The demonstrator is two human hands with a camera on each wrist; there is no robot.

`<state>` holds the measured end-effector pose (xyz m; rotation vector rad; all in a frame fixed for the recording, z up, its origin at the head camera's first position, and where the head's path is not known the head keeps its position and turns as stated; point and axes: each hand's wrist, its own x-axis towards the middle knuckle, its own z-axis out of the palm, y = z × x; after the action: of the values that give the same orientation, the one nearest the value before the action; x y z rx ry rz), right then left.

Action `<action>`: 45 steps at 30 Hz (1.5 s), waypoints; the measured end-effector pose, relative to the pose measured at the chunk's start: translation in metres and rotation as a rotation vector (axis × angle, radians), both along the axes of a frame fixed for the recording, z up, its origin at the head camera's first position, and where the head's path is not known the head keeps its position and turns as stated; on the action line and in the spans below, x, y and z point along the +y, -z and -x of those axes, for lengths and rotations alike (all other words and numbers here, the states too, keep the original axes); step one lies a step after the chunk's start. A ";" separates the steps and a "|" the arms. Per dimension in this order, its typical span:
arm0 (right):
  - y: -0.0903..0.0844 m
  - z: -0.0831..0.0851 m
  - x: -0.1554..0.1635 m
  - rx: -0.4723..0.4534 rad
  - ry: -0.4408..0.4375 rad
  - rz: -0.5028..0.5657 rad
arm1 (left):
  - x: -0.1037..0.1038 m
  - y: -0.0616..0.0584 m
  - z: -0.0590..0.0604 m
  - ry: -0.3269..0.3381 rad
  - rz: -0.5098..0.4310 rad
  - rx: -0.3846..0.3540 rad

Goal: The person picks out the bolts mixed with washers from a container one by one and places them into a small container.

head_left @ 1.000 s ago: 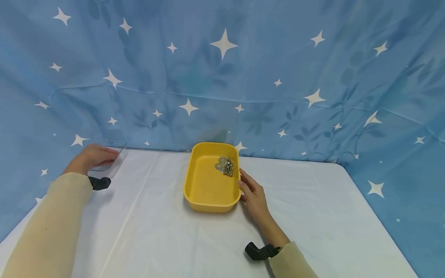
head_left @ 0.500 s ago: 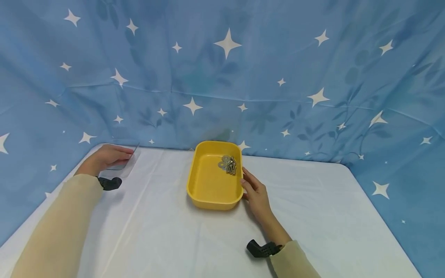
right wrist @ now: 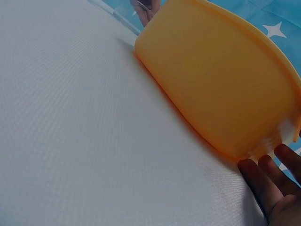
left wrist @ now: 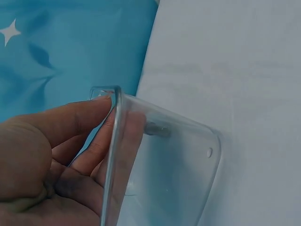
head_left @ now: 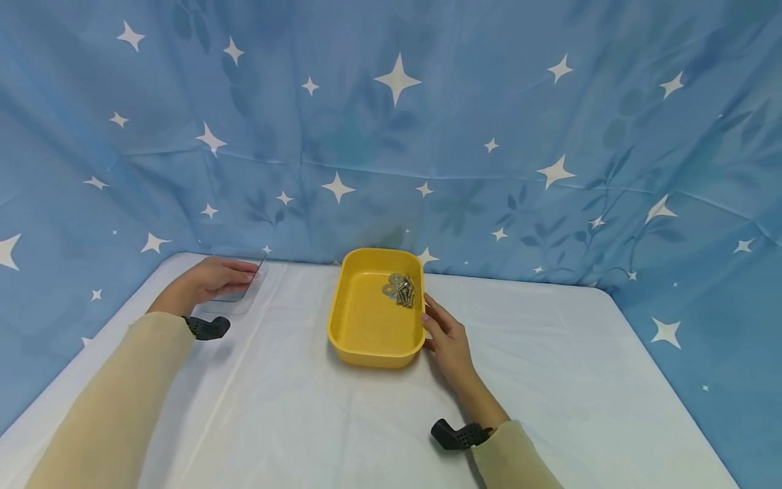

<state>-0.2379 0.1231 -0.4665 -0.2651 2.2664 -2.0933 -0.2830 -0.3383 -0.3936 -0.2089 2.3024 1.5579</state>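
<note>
My left hand (head_left: 214, 278) pinches the wall of a clear plastic tray (left wrist: 188, 160) between thumb and fingers, at the table's far left. In the left wrist view the tray tilts, with fingers showing through its transparent side. A yellow plastic tray (head_left: 363, 326) stands near the table's back edge. Several metal screws (head_left: 405, 295) and flat washers (head_left: 391, 289) lie in its right back part. Against its right wall rests my right hand (head_left: 452, 343). Those fingertips (right wrist: 249, 167) touch the outer wall low down in the right wrist view, fingers extended.
White cloth (head_left: 287, 421) covers the table. A blue star-patterned curtain (head_left: 354, 136) hangs directly behind the back edge and beside the table. Each wrist wears a black camera mount (head_left: 208, 328).
My left hand has carried the clear tray rightward along the back of the table, toward the yellow tray. The right hand stays at the yellow tray's right side.
</note>
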 end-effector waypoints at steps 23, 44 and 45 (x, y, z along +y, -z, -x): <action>0.007 -0.001 0.000 -0.005 0.012 -0.034 | 0.067 -0.001 0.004 0.030 0.051 -0.040; 0.004 0.001 0.001 0.002 0.025 -0.046 | 0.134 -0.055 0.018 0.024 0.179 0.126; 0.004 0.001 0.000 0.004 0.026 -0.046 | 0.140 -0.057 0.020 0.038 0.171 0.127</action>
<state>-0.2390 0.1234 -0.4708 -0.2398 2.3293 -2.0508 -0.3026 -0.1984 -0.3362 -0.1106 2.5253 1.3930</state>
